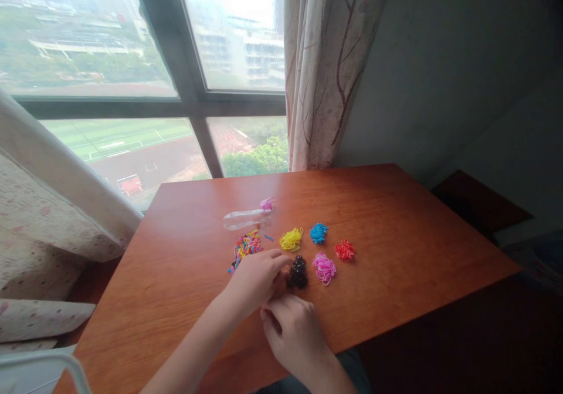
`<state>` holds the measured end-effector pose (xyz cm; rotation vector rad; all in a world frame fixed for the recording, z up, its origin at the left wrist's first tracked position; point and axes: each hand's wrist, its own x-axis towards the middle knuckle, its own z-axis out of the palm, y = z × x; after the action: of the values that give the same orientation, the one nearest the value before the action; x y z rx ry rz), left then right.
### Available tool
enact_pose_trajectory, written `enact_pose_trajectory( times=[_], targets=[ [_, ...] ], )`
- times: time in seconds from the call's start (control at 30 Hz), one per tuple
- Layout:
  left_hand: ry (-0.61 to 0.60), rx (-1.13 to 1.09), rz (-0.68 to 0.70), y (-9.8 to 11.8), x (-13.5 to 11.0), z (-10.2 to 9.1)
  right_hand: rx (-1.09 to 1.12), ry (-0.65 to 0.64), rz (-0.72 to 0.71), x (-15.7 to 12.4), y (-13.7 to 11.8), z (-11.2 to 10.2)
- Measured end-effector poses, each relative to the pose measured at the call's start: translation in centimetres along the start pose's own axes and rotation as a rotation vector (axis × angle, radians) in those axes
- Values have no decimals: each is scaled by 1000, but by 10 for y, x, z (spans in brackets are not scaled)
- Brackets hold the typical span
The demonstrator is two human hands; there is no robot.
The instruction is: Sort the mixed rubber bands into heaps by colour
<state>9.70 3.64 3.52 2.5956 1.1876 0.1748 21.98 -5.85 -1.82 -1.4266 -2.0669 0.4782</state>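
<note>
Small rubber bands lie sorted in heaps on the wooden table (396, 230): yellow (291, 239), blue (318, 233), red (345, 250), pink (324, 267) and black (298, 272). A mixed multicoloured heap (246, 245) sits to their left. My left hand (257, 279) rests just below the mixed heap, fingers curled and pinched towards the black heap. My right hand (292, 329) is close under it, fingers bent inward and meeting the left fingertips. What the fingers pinch is too small to make out.
A clear plastic bag with a pink top (246, 217) lies behind the heaps. A window and a patterned curtain (325, 71) stand beyond the table's far edge. A cushioned seat (39, 235) is at the left, a dark wooden bench (479, 200) at the right.
</note>
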Motion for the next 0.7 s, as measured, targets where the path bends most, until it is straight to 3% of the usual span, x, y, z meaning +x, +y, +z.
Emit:
enact_pose_trajectory(
  times=[0.2,0.47,0.6,0.7],
  targets=[
    [99,22,-78,-4,-15,-1,43,-8,11,2,-1,-2],
    [351,-138,-223,-28,-66,15,45,-20,29,10,-7,-9],
    [442,-190,-236,-35,-83,26,-126,-47,79,40,-12,-30],
    [486,-214,-243,-38,-85,29,-372,-181,191,78,-13,-47]
  ],
)
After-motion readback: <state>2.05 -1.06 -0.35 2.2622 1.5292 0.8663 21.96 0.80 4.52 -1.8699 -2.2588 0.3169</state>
